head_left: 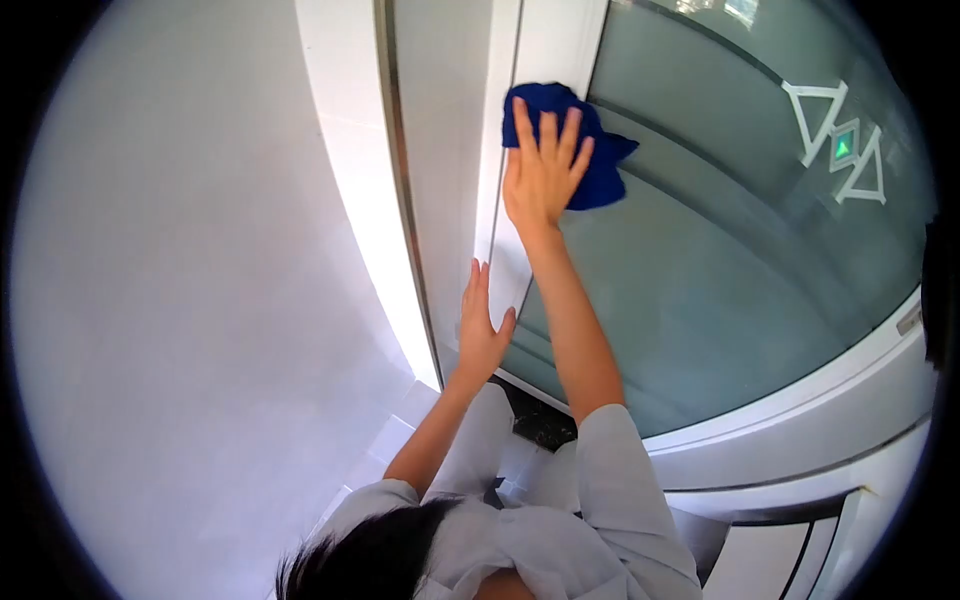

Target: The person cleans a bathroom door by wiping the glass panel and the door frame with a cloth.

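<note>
My right hand (pixel 544 172) lies flat with spread fingers on a dark blue cloth (pixel 600 178), pressing it against the white door frame (pixel 545 45) beside the glass. Part of the cloth hangs over onto the glass panel (pixel 680 290). Lower and to the left, my left hand (pixel 484 325) is raised near the white frame, its fingers stretched and thumb apart, holding nothing. Whether its palm touches the frame is hard to tell.
A pale wall (pixel 190 250) fills the left side. White geometric decorations (pixel 862 150) mark the glass at the upper right. A dark threshold (pixel 535 415) and light floor tiles (pixel 385 440) lie below. A white panel (pixel 755 560) stands at the lower right.
</note>
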A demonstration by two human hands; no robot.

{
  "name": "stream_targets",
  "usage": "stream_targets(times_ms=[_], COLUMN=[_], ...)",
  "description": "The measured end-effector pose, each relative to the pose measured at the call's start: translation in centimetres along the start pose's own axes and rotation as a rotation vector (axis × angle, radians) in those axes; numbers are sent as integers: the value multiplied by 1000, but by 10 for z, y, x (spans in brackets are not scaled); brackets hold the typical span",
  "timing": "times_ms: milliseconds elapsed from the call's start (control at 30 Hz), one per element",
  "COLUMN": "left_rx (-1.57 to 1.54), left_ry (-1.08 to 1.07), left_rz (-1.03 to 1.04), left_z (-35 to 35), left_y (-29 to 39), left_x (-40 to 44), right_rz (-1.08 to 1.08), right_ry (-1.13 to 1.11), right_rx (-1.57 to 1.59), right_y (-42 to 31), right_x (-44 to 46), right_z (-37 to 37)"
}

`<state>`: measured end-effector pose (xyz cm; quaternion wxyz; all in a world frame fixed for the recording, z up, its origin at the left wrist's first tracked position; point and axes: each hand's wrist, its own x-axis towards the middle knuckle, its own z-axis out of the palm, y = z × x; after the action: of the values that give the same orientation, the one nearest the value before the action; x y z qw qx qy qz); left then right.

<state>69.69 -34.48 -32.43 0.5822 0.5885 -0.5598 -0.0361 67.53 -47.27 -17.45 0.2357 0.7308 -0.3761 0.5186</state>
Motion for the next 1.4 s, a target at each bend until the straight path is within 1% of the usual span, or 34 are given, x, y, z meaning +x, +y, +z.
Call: stream_targets(times_ms=[33, 67, 100, 200, 300, 367, 400, 467, 500, 567, 633, 667, 700, 767, 800, 833, 867, 900, 967, 1000, 1033, 1067, 1100, 1133, 1167, 1200, 1233, 1300, 1367, 1400], left_rx=[-23, 33, 46, 44, 14, 46, 78, 106, 128, 152, 183, 183, 180, 174, 184, 195, 230, 239, 289, 321, 319, 353, 393, 345, 356, 359, 353, 354, 353, 304], left_ry=[-17, 6, 16, 25, 2, 32, 56, 60, 63, 72, 77, 79, 89, 99, 106, 113, 91, 83, 68, 56, 54, 69, 88, 135, 138, 113, 90, 93, 92, 95], left_rz=[-35, 4, 5, 2, -46, -34, -23, -6, 18, 42, 21, 24, 38, 55, 70, 88, 77, 75, 97, 111, 119, 118, 113, 107, 103, 110, 116, 119, 143, 135], left_z=[-4, -7, -10, -15, -19, -24, -27, -34, -39, -44, -48, -48, -49, -48, -49, -49, -51, -51, -51, -54, -55, -57, -59, -60, -64, -68, -70, -72, -69, -69], left_y=[-1, -1, -3, -6, -2, 1, 4, 10, 13, 17, 22, 20, 18, 16, 17, 17, 18, 20, 22, 19, 18, 18, 18, 21, 20, 18, 16, 8, 4, 7], left_x=[-2, -3, -4, -8, -13, -14, -14, -10, -7, -3, 1, 2, 3, 6, 6, 6, 7, 8, 7, 5, 7, 7, 7, 10, 13, 16, 18, 16, 15, 15], right_rz=[-50, -135, -61, 5, -104, -32, -36, 106, 175, 111, 136, 63, 50, 78, 145, 159, 183, 192, 270, 264, 191, 31, 81, 58, -31, -39, -43, 15, 70, 223], right_ry=[-9, -54, 2, -27, -396, -621, -623, -590, -513, -294, -195, -146, -206, -359, -540, -679, -763, -762, -563, -532, -459, -371, -360, -302, -162, -117, -52, -149, -269, -404], right_rx=[69, 237, 402, 450, 589, 728, 734, 867, 1026, 1191, 1285, 1225, 1204, 1059, 1101, 1039, 1062, 1071, 1201, 1227, 1152, 1073, 1208, 1260, 1353, 1394, 1273, 1317, 1356, 1375], right_y=[-12, -20, -33, -32, -13, -3, -7, -16, -25, -37, -43, -42, -38, -26, -14, -5, 0, -3, -15, -23, -31, -39, -52, -60, -63, -70, -79, -80, -74, -72], right_x=[6, 8, 4, -8, -48, -92, -90, -80, -65, -13, 18, 11, -4, -71, -119, -159, -183, -182, -176, -169, -151, -108, -65, -24, 11, 32, 32, -2, -69, -110], right_z=[5, 14, 22, 28, 18, 31, 27, 25, 24, 7, 7, 12, 14, 34, 49, 56, 64, 62, 61, 60, 60, 36, 9, -5, -9, -17, -13, -4, 18, 23])
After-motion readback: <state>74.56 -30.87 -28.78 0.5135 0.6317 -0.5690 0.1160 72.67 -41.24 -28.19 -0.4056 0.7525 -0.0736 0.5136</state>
